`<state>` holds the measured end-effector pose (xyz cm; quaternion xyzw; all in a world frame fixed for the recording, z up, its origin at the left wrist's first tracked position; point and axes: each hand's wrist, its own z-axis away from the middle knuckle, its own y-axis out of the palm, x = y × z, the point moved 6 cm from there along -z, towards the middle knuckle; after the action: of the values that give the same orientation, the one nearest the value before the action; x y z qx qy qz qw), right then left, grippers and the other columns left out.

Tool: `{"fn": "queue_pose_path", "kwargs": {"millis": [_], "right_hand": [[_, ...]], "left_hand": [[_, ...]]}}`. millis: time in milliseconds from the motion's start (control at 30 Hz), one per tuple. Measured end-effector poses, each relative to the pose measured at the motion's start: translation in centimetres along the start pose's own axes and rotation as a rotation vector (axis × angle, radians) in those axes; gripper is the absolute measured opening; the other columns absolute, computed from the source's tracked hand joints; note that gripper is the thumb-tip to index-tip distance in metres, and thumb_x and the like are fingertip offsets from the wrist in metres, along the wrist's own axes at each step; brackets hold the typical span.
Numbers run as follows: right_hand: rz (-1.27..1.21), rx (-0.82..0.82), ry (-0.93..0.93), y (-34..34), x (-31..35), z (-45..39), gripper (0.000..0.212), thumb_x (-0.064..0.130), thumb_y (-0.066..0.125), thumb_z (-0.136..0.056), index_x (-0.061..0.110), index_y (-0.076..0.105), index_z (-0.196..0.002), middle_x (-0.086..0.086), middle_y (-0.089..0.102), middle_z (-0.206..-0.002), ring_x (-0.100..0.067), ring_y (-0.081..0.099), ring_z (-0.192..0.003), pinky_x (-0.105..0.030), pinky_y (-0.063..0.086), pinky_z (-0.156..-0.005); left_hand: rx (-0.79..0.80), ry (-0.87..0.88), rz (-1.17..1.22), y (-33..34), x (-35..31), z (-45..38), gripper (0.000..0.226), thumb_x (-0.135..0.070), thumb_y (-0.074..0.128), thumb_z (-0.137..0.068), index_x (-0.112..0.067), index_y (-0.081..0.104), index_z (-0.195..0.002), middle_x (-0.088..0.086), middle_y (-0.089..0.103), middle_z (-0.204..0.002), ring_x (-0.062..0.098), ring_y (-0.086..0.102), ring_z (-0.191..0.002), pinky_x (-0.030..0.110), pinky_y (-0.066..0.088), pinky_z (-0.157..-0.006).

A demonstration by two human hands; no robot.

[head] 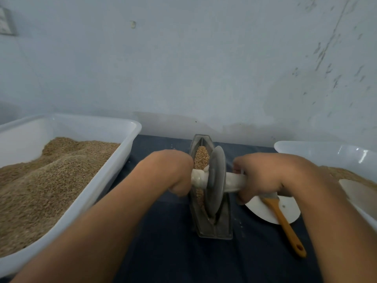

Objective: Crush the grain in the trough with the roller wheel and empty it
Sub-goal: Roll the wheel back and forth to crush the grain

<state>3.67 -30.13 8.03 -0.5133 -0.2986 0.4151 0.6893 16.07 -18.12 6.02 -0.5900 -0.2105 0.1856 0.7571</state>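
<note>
At centre frame a narrow metal trough (214,227) stands lengthwise on a dark blue cloth (163,252), its far end pointing toward the pale wall (183,58). Brown grain (201,158) lies heaped in the far half of the trough channel, and a thinner line of it shows beside the disc lower down. The grey roller wheel (216,180) stands on edge in the channel, just nearer than the heap, tilted slightly. A white-wrapped axle (201,179) passes through the wheel. The left hand (175,172) is closed around the axle's left end, fingers curled under it; the right hand (263,176) grips the right end in the same way. At left of frame a large white tub (114,172) holds a deep bed of grain. At right edge a second white tub (318,152) also holds some grain. Just right of the trough, a white disc-shaped plate (265,211) lies on the cloth, with a brush with an orange handle (285,223) resting across it, its bristle end hidden beneath the right hand.
</note>
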Motion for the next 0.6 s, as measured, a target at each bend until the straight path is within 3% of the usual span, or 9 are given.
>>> {"fn": "queue_pose_path", "kwargs": {"millis": [100, 200, 267, 367, 500, 600], "right_hand": [[-0.001, -0.069, -0.02, 0.5, -0.5, -1.8, 0.039, 0.039, 0.08, -0.07, 0.035, 0.052, -0.096, 0.01, 0.059, -0.089, -0.007, 0.056, -0.076, -0.027, 0.038, -0.054], [-0.083, -0.226, -0.048, 0.6, -1.2, -3.8, 0.039, 0.031, 0.079, -0.071, 0.033, 0.05, -0.096, 0.01, 0.056, -0.091, -0.008, 0.053, -0.078, -0.029, 0.038, -0.056], [-0.143, -0.384, -0.09, 0.3, -1.4, -4.8, 0.039, 0.026, 0.081, -0.068, 0.028, 0.053, -0.096, 0.008, 0.056, -0.091, -0.009, 0.052, -0.078, -0.027, 0.037, -0.056], [-0.203, -0.543, -0.136, 0.2, -1.7, -5.7, 0.034, 0.023, 0.08, -0.069, 0.028, 0.056, -0.092, 0.008, 0.057, -0.092, -0.015, 0.054, -0.084, -0.024, 0.035, -0.057], [-0.242, -0.662, -0.111, 0.3, -2.5, -6.0, 0.028, 0.037, 0.078, -0.076, 0.034, 0.063, -0.1, 0.009, 0.067, -0.092, -0.019, 0.061, -0.087, -0.035, 0.05, -0.069], [-0.168, -0.792, -0.101, 0.2, -2.4, -5.7, 0.028, 0.041, 0.077, -0.078, 0.037, 0.063, -0.102, 0.011, 0.068, -0.092, -0.02, 0.062, -0.085, -0.032, 0.043, -0.063]], "left_hand": [[-0.097, -0.051, 0.011, 0.4, 0.6, -1.2, 0.026, -0.025, 0.071, -0.079, -0.019, 0.046, -0.075, -0.002, 0.053, -0.075, 0.017, 0.054, -0.069, 0.038, 0.054, -0.077], [-0.217, -0.103, 0.049, 0.7, 1.4, -2.2, 0.023, -0.028, 0.07, -0.08, -0.021, 0.055, -0.097, -0.003, 0.05, -0.077, 0.017, 0.052, -0.07, 0.036, 0.046, -0.067], [-0.276, -0.129, 0.08, 1.0, 2.0, -2.9, 0.029, -0.028, 0.069, -0.081, -0.022, 0.055, -0.105, -0.002, 0.05, -0.083, 0.02, 0.053, -0.078, 0.038, 0.048, -0.071], [-0.385, -0.153, 0.1, 1.2, 2.5, -3.7, 0.024, -0.023, 0.067, -0.082, -0.021, 0.051, -0.1, 0.001, 0.052, -0.087, 0.023, 0.053, -0.079, 0.042, 0.051, -0.075], [-0.501, -0.177, 0.139, 1.3, 3.0, -4.3, 0.024, -0.02, 0.066, -0.082, -0.023, 0.043, -0.088, 0.002, 0.056, -0.086, 0.025, 0.055, -0.076, 0.048, 0.055, -0.074], [-0.603, -0.168, 0.123, 1.5, 3.1, -4.7, 0.024, -0.017, 0.063, -0.083, -0.023, 0.039, -0.086, 0.001, 0.058, -0.086, 0.023, 0.052, -0.073, 0.044, 0.052, -0.076]]}}
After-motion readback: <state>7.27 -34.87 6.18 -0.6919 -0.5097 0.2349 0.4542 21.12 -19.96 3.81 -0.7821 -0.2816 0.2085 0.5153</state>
